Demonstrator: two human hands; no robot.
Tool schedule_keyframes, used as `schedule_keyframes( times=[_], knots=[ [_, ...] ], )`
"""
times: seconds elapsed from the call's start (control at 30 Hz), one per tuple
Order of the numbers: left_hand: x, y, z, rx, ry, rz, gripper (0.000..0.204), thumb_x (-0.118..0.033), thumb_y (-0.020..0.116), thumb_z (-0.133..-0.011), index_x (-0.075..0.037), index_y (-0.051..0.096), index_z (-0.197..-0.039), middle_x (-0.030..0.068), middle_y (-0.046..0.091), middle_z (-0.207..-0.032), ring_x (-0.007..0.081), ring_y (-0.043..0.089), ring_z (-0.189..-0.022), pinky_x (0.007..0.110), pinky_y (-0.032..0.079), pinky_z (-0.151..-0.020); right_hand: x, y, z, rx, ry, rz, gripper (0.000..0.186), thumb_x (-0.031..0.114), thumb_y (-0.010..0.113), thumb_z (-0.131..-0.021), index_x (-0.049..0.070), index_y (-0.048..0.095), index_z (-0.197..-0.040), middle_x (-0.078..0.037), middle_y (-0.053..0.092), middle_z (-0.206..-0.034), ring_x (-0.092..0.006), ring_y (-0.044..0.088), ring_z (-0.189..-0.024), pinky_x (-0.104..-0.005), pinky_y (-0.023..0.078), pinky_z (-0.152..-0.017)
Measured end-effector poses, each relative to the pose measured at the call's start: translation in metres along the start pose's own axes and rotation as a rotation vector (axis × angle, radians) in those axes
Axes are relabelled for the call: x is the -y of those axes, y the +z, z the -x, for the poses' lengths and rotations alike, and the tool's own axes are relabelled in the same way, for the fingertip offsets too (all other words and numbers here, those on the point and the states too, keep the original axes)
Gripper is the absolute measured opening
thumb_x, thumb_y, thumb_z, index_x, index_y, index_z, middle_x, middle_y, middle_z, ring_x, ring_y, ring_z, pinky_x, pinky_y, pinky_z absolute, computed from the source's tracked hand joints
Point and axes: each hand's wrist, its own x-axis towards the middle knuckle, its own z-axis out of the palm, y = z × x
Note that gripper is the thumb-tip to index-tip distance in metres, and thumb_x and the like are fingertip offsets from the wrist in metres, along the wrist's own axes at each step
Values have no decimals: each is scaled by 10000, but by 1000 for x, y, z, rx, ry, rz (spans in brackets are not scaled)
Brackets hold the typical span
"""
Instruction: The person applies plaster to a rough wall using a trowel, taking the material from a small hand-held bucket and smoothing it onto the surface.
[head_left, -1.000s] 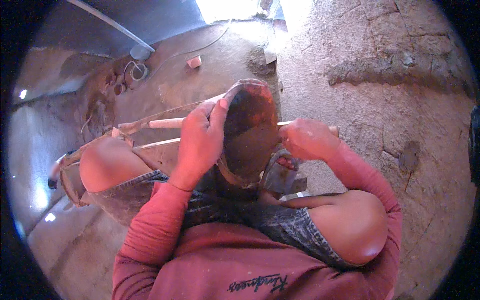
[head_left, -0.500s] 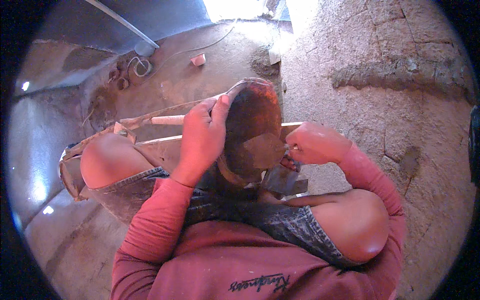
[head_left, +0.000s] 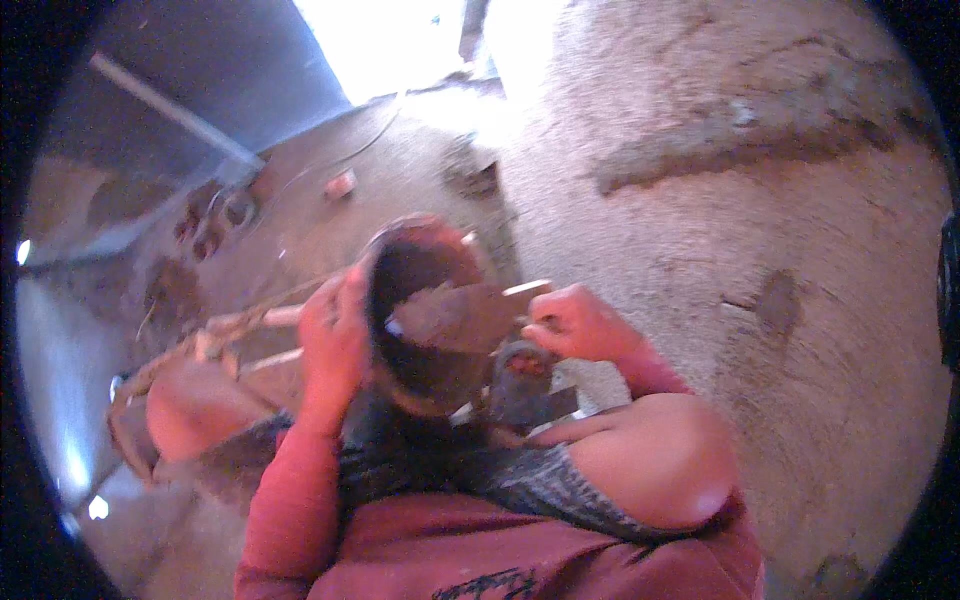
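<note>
A round, hollow dark vessel (head_left: 388, 375), reddish along its far rim, rests tilted between my legs, its mouth turned toward me. My left hand (head_left: 335, 335) grips its left side, the thumb near the rim. A broad, flat brownish piece (head_left: 455, 318) lies across the inside of the mouth, reaching toward my right hand. My right hand (head_left: 580, 322) is closed at the vessel's right side, its fingers curled; what they hold is hidden and blurred. Just below that hand is a small dark cup-like thing (head_left: 522, 372) with reddish bits in it.
A wooden frame of bars (head_left: 265, 355) runs leftward beside my left knee. On the floor beyond stand a small pinkish container (head_left: 341, 185) and several round pots (head_left: 207, 243). A pale pole (head_left: 180, 115) leans at the far left. A raised rough ridge (head_left: 740, 145) crosses the ground at right.
The vessel has turned, so more of its inside shows. My left hand has shifted from the top rim to its left side. The whole view has swung, with some blur.
</note>
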Motion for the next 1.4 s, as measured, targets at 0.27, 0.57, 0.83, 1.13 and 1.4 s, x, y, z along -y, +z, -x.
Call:
schedule_keyframes(
  times=[0.27, 0.57, 0.83, 1.13, 1.4],
  knots=[
    [0, -6, -2, 15, -59, 46, 459, -362, 545, -1065, 73, 690, -1060, 94, 677, -917, 160, 571, -877, 325, 466, -831, 2, -60, -2, -309, 26, 49, 262, 244, 772, -853, 20, 639, -828, -125, 505, -617, -177, 444, -553, -368, 395, -536],
    [16, -15, -1, -103, -17, -67, 462, -363, 557, -1062, 77, 697, -1051, 80, 688, -911, 156, 583, -876, 333, 473, -824, 7, -94, -21, -221, 137, -397, 168, 183, 728, -903, 31, 668, -866, 1, 580, -650, -109, 495, -571, -283, 410, -536],
    [10, -15, -3, 75, -121, 81, 461, -376, 558, -1065, 64, 692, -1068, 74, 679, -943, 148, 575, -905, 307, 461, -842, -138, -205, 84, -1160, 496, -618, 192, 151, 675, -937, 54, 682, -1102, -34, 668, -859, -115, 631, -735, -274, 530, -591],
    [-1, -12, 0, 108, -74, 42, 435, -348, 547, -1071, 62, 683, -1021, 43, 636, -831, 129, 529, -806, 315, 450, -745, 16, -142, 87, -452, 222, 53, 131, 167, 665, -946, 37, 680, -937, -44, 653, -775, -140, 598, -667, -298, 480, -612],
    [-4, -5, 7, 25, 101, -93, 428, -328, 537, -1056, 67, 701, -1085, 218, 721, -925, 304, 674, -866, 411, 499, -821, 60, -22, -29, -136, 107, 855, 98, 156, 589, -893, 60, 607, -898, -148, 663, -802, -347, 694, -758, -473, 552, -648]
  ],
)
